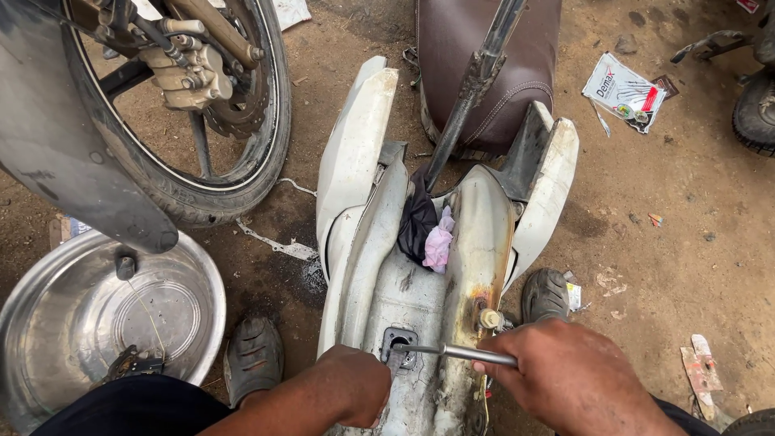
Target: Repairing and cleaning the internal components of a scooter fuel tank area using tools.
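Two hands, left hand (353, 386) and right hand (565, 375), grip one metal rod (464, 353).

Bare dirt floor (694, 202), stained, littered. White scooter body panel (355, 161) lies on it just ahead of the grip; brown seat (460, 48) beyond that. Steel basin (64, 315) left of the grip, motorcycle wheel (242, 169) standing beyond it. Printed packet (622, 90) far right ahead, scraps near right.
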